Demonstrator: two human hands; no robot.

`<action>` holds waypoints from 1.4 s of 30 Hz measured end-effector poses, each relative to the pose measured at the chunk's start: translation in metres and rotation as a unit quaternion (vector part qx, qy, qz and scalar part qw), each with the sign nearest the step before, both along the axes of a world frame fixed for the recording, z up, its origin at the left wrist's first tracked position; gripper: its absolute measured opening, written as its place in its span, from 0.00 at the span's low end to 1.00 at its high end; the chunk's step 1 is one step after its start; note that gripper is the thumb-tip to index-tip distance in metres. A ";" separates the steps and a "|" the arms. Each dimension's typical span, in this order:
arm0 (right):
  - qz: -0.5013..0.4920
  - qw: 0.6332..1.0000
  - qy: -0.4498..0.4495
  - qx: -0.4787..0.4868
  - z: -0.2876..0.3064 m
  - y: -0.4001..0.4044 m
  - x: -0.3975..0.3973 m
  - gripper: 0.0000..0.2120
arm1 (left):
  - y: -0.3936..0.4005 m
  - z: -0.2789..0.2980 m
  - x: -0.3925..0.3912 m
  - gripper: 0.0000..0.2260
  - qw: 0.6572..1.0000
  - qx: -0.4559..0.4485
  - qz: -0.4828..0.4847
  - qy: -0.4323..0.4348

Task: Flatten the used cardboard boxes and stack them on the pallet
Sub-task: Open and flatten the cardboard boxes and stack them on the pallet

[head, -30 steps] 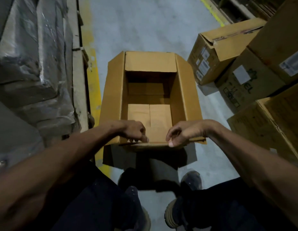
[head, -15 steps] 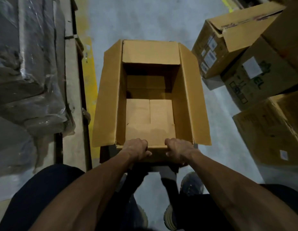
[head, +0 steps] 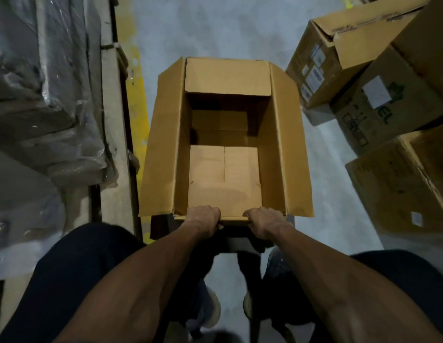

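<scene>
While its top stands open, the cardboard box (head: 225,144) is seen from above as a plain brown carton, held upright just above the grey floor (head: 215,28) in front of the person's legs. Its 2 long side flaps are splayed outward, and the far short flap is tipped up and back. Inside, the 2 bottom flaps are closed, with a straight seam running down the middle; the far part of the interior lies in shadow. The near short edge is gripped by both hands: the left hand (head: 203,220) is curled over it left of centre, and the right hand (head: 263,222) is curled over it right of centre, knuckles up. Dark trousers and 2 shoes are visible below. To the right, several other cartons (head: 378,78) with white labels are stacked close together. To the left, plastic-wrapped goods (head: 42,95) sit beside a yellow floor line (head: 138,100).
</scene>
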State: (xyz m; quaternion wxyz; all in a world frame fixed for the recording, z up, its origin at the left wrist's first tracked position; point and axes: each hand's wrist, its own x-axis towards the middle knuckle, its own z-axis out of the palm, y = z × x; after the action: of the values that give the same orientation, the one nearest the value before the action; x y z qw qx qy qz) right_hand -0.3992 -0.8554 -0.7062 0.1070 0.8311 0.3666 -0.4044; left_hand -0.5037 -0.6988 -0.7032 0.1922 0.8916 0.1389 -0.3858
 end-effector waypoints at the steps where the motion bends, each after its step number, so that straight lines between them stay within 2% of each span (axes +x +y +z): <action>1: -0.002 1.000 0.005 -0.005 0.001 -0.003 -0.007 0.18 | -0.004 0.001 -0.007 0.14 1.000 0.002 -0.002 0.002; 9: -0.037 0.993 0.107 -0.044 0.015 -0.018 -0.034 0.19 | -0.023 0.013 -0.040 0.15 0.999 -0.026 0.017 0.040; 11: -0.084 0.982 0.161 -0.047 0.023 -0.013 -0.022 0.24 | -0.021 0.014 -0.036 0.18 0.999 -0.019 0.022 0.041; 13: -0.169 0.970 0.170 0.023 0.033 -0.009 -0.007 0.24 | -0.015 0.015 -0.028 0.24 0.998 -0.033 0.036 0.049; 14: -0.224 0.960 0.141 0.093 0.040 -0.007 0.002 0.22 | -0.009 0.015 -0.021 0.27 0.997 -0.045 0.046 0.048; 16: -0.327 0.920 0.022 0.214 0.051 -0.002 0.019 0.20 | 0.003 0.017 -0.004 0.28 0.995 -0.065 0.074 0.029; 18: -0.371 0.887 -0.111 0.251 0.055 0.002 0.039 0.23 | 0.016 0.016 0.021 0.24 0.984 -0.100 0.145 -0.018; 19: -0.383 0.876 -0.148 0.253 0.051 0.006 0.051 0.26 | 0.023 0.017 0.036 0.21 0.969 -0.131 0.205 -0.048; 20: -0.399 0.870 -0.155 0.246 0.046 0.009 0.062 0.28 | 0.028 0.018 0.051 0.18 0.942 -0.172 0.278 -0.080; 22: -0.452 0.852 -0.119 0.236 0.029 0.018 0.082 0.33 | 0.038 0.022 0.081 0.16 0.861 -0.229 0.433 -0.136; 24: -0.503 0.832 -0.072 0.223 0.009 0.025 0.094 0.35 | 0.049 0.021 0.112 0.18 0.751 -0.277 0.574 -0.171; 26: -0.515 0.829 -0.065 0.209 -0.008 0.028 0.095 0.31 | 0.060 0.023 0.140 0.19 0.639 -0.364 0.656 -0.170; 28: -0.505 0.838 -0.072 0.195 -0.018 0.028 0.094 0.25 | 0.069 0.020 0.163 0.26 0.560 -0.433 0.690 -0.155; 32: -0.473 0.861 -0.064 0.176 -0.022 0.023 0.085 0.26 | 0.081 0.011 0.189 0.31 0.453 -0.476 0.737 -0.157; 34: -0.477 0.861 -0.060 0.167 -0.021 0.021 0.078 0.27 | 0.086 0.006 0.197 0.31 0.407 -0.482 0.760 -0.156; 38: -0.484 0.856 -0.068 0.169 -0.021 0.019 0.075 0.28 | 0.092 0.001 0.211 0.29 0.350 -0.491 0.782 -0.159; 42: -0.483 0.854 -0.081 0.173 -0.023 0.022 0.074 0.29 | 0.104 0.004 0.232 0.21 0.301 -0.476 0.801 -0.204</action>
State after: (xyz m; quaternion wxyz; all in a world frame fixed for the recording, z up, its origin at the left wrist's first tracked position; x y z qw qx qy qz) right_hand -0.3251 -0.8331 -0.7290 -0.2180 0.9384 -0.0272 -0.2667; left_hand -0.2718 -0.5948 -0.6997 0.8193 0.1443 0.5332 0.1540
